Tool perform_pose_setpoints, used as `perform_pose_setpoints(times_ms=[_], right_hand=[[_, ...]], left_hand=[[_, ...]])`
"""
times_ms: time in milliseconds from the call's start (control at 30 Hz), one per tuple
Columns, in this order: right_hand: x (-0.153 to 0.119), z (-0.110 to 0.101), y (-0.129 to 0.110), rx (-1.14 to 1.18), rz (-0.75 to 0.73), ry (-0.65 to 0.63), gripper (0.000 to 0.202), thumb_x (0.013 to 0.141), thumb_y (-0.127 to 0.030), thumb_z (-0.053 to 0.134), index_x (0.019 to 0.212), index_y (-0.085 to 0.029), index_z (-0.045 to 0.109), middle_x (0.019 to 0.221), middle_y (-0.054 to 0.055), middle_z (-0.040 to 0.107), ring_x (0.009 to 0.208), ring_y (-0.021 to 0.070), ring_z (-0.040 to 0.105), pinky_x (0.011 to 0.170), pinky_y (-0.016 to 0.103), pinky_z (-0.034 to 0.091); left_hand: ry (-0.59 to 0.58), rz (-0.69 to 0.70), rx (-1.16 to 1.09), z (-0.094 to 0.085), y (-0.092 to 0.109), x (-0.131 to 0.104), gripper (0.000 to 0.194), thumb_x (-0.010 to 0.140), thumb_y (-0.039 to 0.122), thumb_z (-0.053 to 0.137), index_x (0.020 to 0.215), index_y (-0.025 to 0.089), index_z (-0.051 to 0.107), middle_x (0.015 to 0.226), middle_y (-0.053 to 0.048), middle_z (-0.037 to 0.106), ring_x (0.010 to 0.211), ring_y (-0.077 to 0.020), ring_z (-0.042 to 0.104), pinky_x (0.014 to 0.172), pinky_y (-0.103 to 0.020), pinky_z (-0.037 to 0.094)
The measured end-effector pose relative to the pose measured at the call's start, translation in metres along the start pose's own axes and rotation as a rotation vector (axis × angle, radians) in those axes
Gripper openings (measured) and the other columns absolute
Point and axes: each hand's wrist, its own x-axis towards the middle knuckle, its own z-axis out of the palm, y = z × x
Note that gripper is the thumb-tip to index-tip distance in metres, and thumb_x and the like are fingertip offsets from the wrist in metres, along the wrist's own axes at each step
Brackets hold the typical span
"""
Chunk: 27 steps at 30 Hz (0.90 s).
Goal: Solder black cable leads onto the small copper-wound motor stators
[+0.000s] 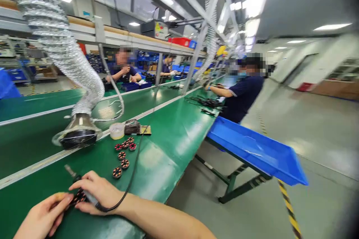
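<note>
At the near edge of the long green worktop, the person's right hand is closed around a slim soldering iron with a metal tip and black cord, the tip pointing up and away towards the far left while the cord loops out from under the palm and runs up the worktop. The left hand lies just beside it, thumb and fingers pinched on a small round copper-wound motor stator with a dark core; the stator sits on the worktop between the two hands, touching both, right at the near edge. Beyond the right hand a loose row of similar small copper-wound stators trails across the worktop towards a squat roll of pale tape and a dark boxy holder on a yellowish base. To the left of these, a ribbed silver flexible extraction hose with a dark flared hood comes down from above and hangs close over the worktop. A shallow blue plastic bin rests tilted on a metal frame off the worktop's right edge. Further along that edge a person in a dark blue shirt works over a tangle of black cables, and two more people sit at the far side.
</note>
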Motion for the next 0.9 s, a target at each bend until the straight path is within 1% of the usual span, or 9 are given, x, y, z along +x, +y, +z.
perform_pose_setpoints(times_ms=[33, 100, 200, 367, 533, 667, 800, 867, 900], right_hand=[[-0.002, -0.001, -0.005, 0.017, 0.041, 0.054, 0.06, 0.084, -0.024, 0.071, 0.139, -0.028, 0.048, 0.124, -0.002, 0.049, 0.114, 0.0157, 0.06, 0.098, 0.025, 0.049], [-0.007, -0.004, -0.015, 0.076, 0.045, 0.064, 0.056, 0.084, -0.015, 0.069, 0.136, -0.024, 0.051, 0.122, 0.0, 0.051, 0.114, 0.0157, 0.059, 0.099, 0.026, 0.048], [-0.012, -0.004, -0.017, 0.169, 0.043, 0.049, 0.055, 0.083, -0.01, 0.069, 0.134, -0.021, 0.052, 0.123, 0.007, 0.051, 0.112, 0.016, 0.058, 0.099, 0.028, 0.048], [-0.015, 0.009, -0.011, 0.238, 0.076, 0.066, 0.047, 0.087, -0.01, 0.063, 0.132, -0.023, 0.053, 0.122, 0.007, 0.051, 0.103, 0.0145, 0.06, 0.097, 0.029, 0.049], [-0.02, 0.012, -0.011, 0.216, 0.074, 0.062, 0.046, 0.089, -0.013, 0.06, 0.133, -0.025, 0.052, 0.122, 0.008, 0.052, 0.103, 0.0157, 0.062, 0.096, 0.031, 0.051], [-0.023, 0.013, -0.009, 0.191, 0.069, 0.071, 0.039, 0.094, -0.02, 0.056, 0.132, -0.025, 0.053, 0.123, 0.009, 0.053, 0.107, 0.0178, 0.062, 0.097, 0.032, 0.051], [-0.026, 0.017, -0.004, 0.15, 0.073, 0.056, 0.037, 0.095, -0.026, 0.055, 0.132, -0.026, 0.054, 0.122, 0.009, 0.054, 0.105, 0.0196, 0.063, 0.095, 0.034, 0.053], [-0.028, 0.019, -0.002, 0.125, 0.064, 0.065, 0.037, 0.095, -0.028, 0.056, 0.132, -0.026, 0.055, 0.121, 0.009, 0.055, 0.104, 0.0201, 0.064, 0.094, 0.034, 0.054], [-0.028, 0.021, -0.002, 0.118, 0.059, 0.076, 0.036, 0.095, -0.029, 0.056, 0.131, -0.026, 0.056, 0.12, 0.009, 0.055, 0.102, 0.0198, 0.065, 0.092, 0.033, 0.055]], left_hand=[[-0.045, -0.035, -0.054, -0.002, 0.016, -0.009, 0.044, 0.085, 0.063, 0.054, 0.075, 0.021, 0.063, 0.049, 0.003, 0.05, 0.042, -0.0144, 0.042, 0.038, -0.026, 0.037], [-0.013, -0.063, -0.155, -0.005, 0.042, -0.024, 0.045, 0.084, 0.064, 0.055, 0.072, 0.02, 0.061, 0.05, 0.003, 0.048, 0.044, -0.0124, 0.04, 0.04, -0.025, 0.032], [0.051, -0.123, -0.125, -0.008, 0.06, -0.033, 0.048, 0.08, 0.066, 0.06, 0.068, 0.019, 0.058, 0.048, 0.004, 0.047, 0.041, -0.0097, 0.037, 0.039, -0.023, 0.027], [-0.149, -0.212, -0.087, -0.004, 0.055, -0.042, 0.045, 0.075, 0.061, 0.068, 0.07, 0.017, 0.059, 0.045, 0.006, 0.047, 0.036, -0.0075, 0.037, 0.037, -0.021, 0.027], [-0.171, -0.212, -0.199, 0.005, 0.049, -0.045, 0.02, 0.078, 0.032, 0.063, 0.066, 0.017, 0.059, 0.047, 0.004, 0.05, 0.038, -0.0069, 0.04, 0.038, -0.02, 0.029], [-0.166, -0.243, -0.323, 0.01, 0.05, -0.045, 0.012, 0.072, 0.025, 0.065, 0.066, 0.015, 0.063, 0.054, 0.003, 0.055, 0.041, -0.0053, 0.042, 0.039, -0.02, 0.03], [-0.058, -0.244, -0.313, -0.002, 0.058, -0.048, 0.014, 0.073, 0.027, 0.065, 0.07, 0.014, 0.065, 0.057, 0.002, 0.057, 0.04, -0.0055, 0.042, 0.04, -0.02, 0.03], [0.063, -0.165, -0.15, -0.02, 0.061, -0.053, 0.018, 0.081, 0.029, 0.06, 0.078, 0.013, 0.068, 0.061, 0.0, 0.061, 0.044, -0.0072, 0.047, 0.045, -0.021, 0.034], [0.137, -0.113, 0.012, -0.031, 0.06, -0.057, 0.022, 0.085, 0.03, 0.056, 0.082, 0.013, 0.069, 0.065, -0.001, 0.063, 0.049, -0.0087, 0.052, 0.05, -0.023, 0.037]])
